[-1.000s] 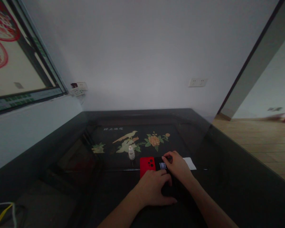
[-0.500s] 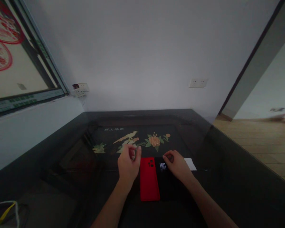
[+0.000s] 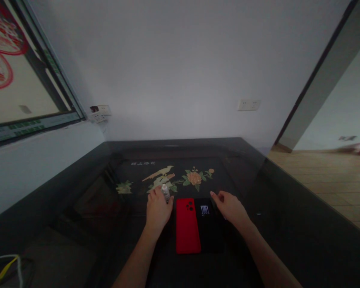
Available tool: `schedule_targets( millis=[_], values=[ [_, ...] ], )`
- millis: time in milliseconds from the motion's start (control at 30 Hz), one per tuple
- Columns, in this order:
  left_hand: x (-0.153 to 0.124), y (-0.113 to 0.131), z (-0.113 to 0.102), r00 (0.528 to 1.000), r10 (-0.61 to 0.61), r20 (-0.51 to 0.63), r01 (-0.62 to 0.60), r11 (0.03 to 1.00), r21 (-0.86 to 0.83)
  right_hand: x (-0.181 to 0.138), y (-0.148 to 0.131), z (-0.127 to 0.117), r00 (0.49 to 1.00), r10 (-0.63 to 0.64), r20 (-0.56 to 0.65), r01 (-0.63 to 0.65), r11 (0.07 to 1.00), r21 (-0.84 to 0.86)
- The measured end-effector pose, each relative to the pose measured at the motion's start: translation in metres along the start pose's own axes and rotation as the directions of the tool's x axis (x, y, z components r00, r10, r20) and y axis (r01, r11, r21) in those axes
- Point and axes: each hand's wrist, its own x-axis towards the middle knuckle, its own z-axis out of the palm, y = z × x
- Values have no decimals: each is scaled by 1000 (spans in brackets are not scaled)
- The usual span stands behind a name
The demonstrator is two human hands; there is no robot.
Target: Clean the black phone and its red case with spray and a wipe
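My left hand (image 3: 157, 208) is closed round a small clear bottle (image 3: 165, 193) with a white top, left of a red phone or phone case (image 3: 187, 226) that lies flat with its camera cutouts at the far end. Right beside the red piece lies a black phone (image 3: 209, 234), white digits lit on its dark screen. My right hand (image 3: 230, 208) is by the black phone's upper right corner, fingers curled in and thumb side toward the screen. Whatever those fingers may hold is hidden.
Both hands work over a glossy black table (image 3: 114, 232) with a bird-and-flower picture (image 3: 194, 178) on its top. A white and yellow cable (image 3: 6, 269) lies at the near left. Wall sockets (image 3: 249, 105) and a window (image 3: 33, 80) are beyond.
My left hand has turned and lowered slightly, so the bottle now shows. My right hand has shifted right, off the black phone's screen. The white sheet beside it no longer shows.
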Motion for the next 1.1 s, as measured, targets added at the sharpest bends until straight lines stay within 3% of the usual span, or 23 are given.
schedule_targets(
  millis=[133, 233, 333, 433, 500, 633, 767, 1100],
  values=[
    [-1, 3, -8, 997, 6, 72, -12, 996, 83, 0, 0, 5, 998, -56, 43, 54, 998, 45],
    [-1, 4, -7, 997, 35, 64, -39, 998, 59, 1, -4, 6, 983, -181, 15, 173, 961, 215],
    [-1, 5, -7, 997, 65, 44, -60, 993, -103, 0, -11, 6, 947, -320, -33, 301, 845, 442],
    [-2, 14, -12, 989, 130, 63, -99, 926, -364, -5, -20, 6, 924, -376, -65, 341, 738, 582],
    [-4, 23, -18, 972, 226, 57, -172, 860, -481, -10, -25, 5, 918, -392, -55, 331, 684, 651],
    [-12, 38, -32, 906, 420, 53, -331, 782, -528, -20, -34, 1, 902, -430, 37, 238, 568, 788],
    [-20, 47, -38, 808, 571, 146, -411, 723, -555, -25, -36, -2, 876, -479, 54, 285, 604, 744],
    [-22, 48, -38, 797, 569, 201, -364, 718, -593, -27, -34, -3, 889, -451, 81, 258, 639, 724]
  ],
)
